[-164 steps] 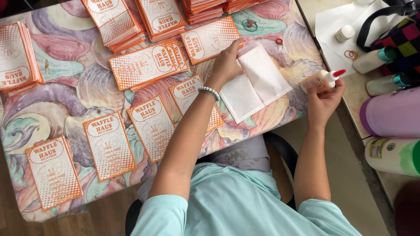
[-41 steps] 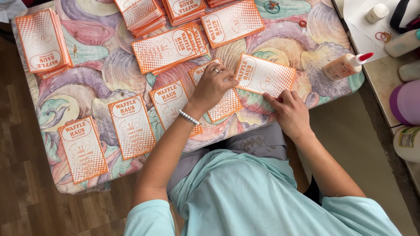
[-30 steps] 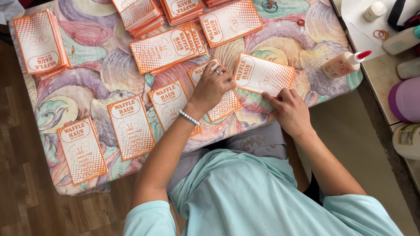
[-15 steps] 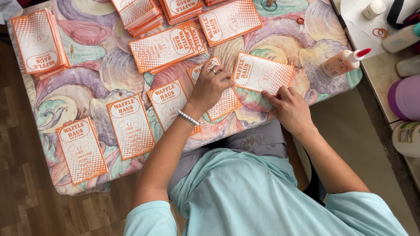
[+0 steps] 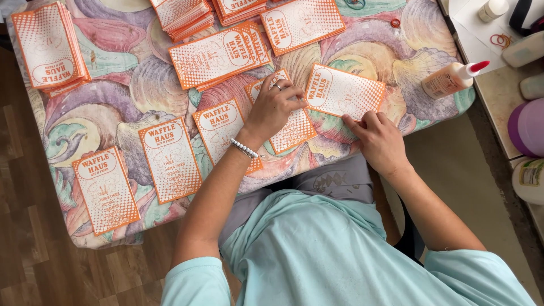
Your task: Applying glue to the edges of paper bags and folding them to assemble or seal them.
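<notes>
We have an orange-and-white printed paper bag (image 5: pixel 345 92) lying flat on the tabletop (image 5: pixel 130 90), which wears a pastel shell-patterned cloth. Our left hand (image 5: pixel 275 107) rests with fingers spread and loosely curled, its fingertips pressing the bag's near-left edge while the palm covers another printed bag (image 5: pixel 292 127) beneath it; it grips nothing, it only pins. Our right hand (image 5: pixel 378 139) lies palm down, fingers together, pressing along the bag's lower edge without closing round it. To do this pressing well, we judge it best to keep the left hand steady as an anchor and run the right fingertips firmly along the seam, so the edge lies flat without creasing or sliding. A glue bottle (image 5: pixel 450 79) with a red tip lies on its side just right of the bag, apart from both hands. More printed bags lie singly (image 5: pixel 170 158) and in stacks (image 5: pixel 51 48) across the cloth.
</notes>
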